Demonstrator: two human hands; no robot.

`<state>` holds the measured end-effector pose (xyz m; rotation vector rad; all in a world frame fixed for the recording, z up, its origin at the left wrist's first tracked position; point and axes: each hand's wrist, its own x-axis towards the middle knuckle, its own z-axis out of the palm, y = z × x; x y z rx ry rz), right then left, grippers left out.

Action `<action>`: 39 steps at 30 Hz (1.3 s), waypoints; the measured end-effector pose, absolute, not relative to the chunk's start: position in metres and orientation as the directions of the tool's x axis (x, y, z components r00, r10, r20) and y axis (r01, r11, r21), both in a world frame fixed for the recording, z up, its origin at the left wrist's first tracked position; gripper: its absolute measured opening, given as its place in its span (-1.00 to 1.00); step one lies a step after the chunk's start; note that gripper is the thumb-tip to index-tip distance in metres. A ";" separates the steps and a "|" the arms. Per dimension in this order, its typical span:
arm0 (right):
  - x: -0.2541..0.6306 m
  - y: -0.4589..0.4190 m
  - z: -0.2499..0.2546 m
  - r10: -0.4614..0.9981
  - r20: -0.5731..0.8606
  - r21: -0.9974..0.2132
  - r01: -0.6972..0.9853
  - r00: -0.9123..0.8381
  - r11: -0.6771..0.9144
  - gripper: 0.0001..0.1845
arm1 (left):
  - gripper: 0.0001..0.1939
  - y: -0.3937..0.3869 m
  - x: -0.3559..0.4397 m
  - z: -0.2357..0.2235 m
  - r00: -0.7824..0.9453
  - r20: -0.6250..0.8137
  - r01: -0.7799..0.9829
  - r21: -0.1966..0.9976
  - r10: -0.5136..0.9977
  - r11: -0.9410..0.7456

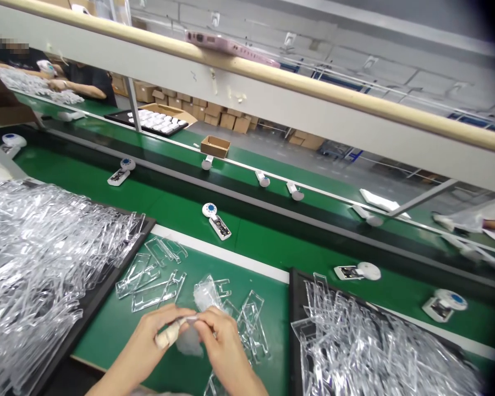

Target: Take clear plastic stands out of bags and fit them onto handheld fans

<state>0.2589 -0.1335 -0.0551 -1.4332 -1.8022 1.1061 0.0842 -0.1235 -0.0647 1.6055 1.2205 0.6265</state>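
My left hand (150, 335) and my right hand (220, 335) meet low in the middle of the view, fingers pinched together. Between their fingertips is a small thin translucent piece (191, 318), mostly hidden by the fingers. A cream-coloured wrap (169, 334) shows at my left thumb. Just beneath the hands is a whitish see-through film (190, 345). Beyond them, a crumpled clear plastic bag or film (207, 294) lies on the green work surface (107, 335). Loose clear plastic frames lie to the left (150, 294) and right (252, 324) of it.
Black trays heaped with clear plastic frames stand at left (49, 264) and right (367, 346). White round-headed devices (216, 221) are spread along the green belt (264, 239). A rail (313, 82) crosses above, with a pink phone (231, 47) on it. Co-workers (86, 80) sit at far left.
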 end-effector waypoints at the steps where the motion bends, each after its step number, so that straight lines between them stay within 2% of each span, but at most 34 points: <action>1: 0.260 -0.136 -0.058 0.967 -0.085 -0.877 0.479 -0.240 0.041 -0.77 | -0.71 -0.125 0.083 -0.062 0.405 -0.152 0.427 0.903 0.901 -0.039; 3: 0.266 -0.142 -0.067 0.970 -0.145 -0.879 0.476 -0.196 -0.035 -0.83 | -0.71 -0.126 0.080 -0.061 0.439 -0.155 0.446 0.893 0.885 -0.065; 6: 0.283 -0.151 -0.090 0.989 -0.124 -0.797 0.602 -0.080 -0.051 -0.70 | -0.70 -0.125 0.077 -0.062 0.373 -0.197 0.432 0.902 0.907 0.018; 9: 0.298 -0.160 -0.117 0.999 -0.030 -0.573 0.819 0.021 -0.034 -0.52 | -0.67 -0.117 0.074 -0.061 0.257 -0.261 0.365 0.918 0.931 0.157; 13: 0.299 -0.168 -0.143 1.000 -0.026 -0.294 0.956 0.008 -0.015 -0.25 | -0.73 -0.104 0.073 -0.050 0.120 -0.159 0.355 0.929 0.980 0.107; 15: 0.295 -0.170 -0.149 1.000 -0.022 -0.206 0.978 0.000 -0.004 -0.28 | -0.72 -0.100 0.073 -0.043 0.113 -0.134 0.368 0.926 0.985 0.084; 17: 0.293 -0.170 -0.151 1.000 -0.013 -0.180 0.984 0.007 -0.009 -0.46 | -0.70 -0.099 0.072 -0.035 0.108 -0.127 0.385 0.920 0.986 0.077; 19: 0.294 -0.168 -0.150 1.000 -0.013 -0.219 0.976 0.021 -0.023 -0.65 | -0.68 -0.098 0.070 -0.028 0.074 -0.102 0.395 0.916 0.992 0.064; 21: 0.297 -0.165 -0.145 0.999 -0.023 -0.298 0.954 0.033 -0.038 -0.74 | -0.69 -0.097 0.067 -0.022 0.005 -0.081 0.378 0.923 0.997 0.073; 25: 0.305 -0.156 -0.125 0.990 -0.124 -0.548 0.827 0.064 -0.122 -0.78 | -0.70 -0.088 0.066 -0.014 -0.100 -0.092 0.223 0.968 0.991 0.113; 27: 0.310 -0.151 -0.111 0.982 -0.183 -0.683 0.712 0.048 -0.162 -0.77 | -0.70 -0.082 0.067 -0.012 -0.089 -0.105 0.151 0.982 0.990 0.118; 29: 0.314 -0.145 -0.097 0.980 -0.198 -0.765 0.624 0.004 -0.157 -0.75 | -0.71 -0.078 0.070 -0.012 -0.072 -0.120 0.116 0.985 0.990 0.128; 35: 0.313 -0.126 -0.063 0.985 -0.170 -0.803 0.582 -0.022 -0.126 -0.71 | -0.75 -0.075 0.082 -0.014 -0.110 -0.043 0.142 0.988 0.993 0.059; 39: 0.303 -0.116 -0.046 0.992 -0.122 -0.802 0.592 -0.021 -0.085 -0.77 | -0.76 -0.078 0.094 -0.017 0.013 -0.035 0.130 0.991 0.999 0.033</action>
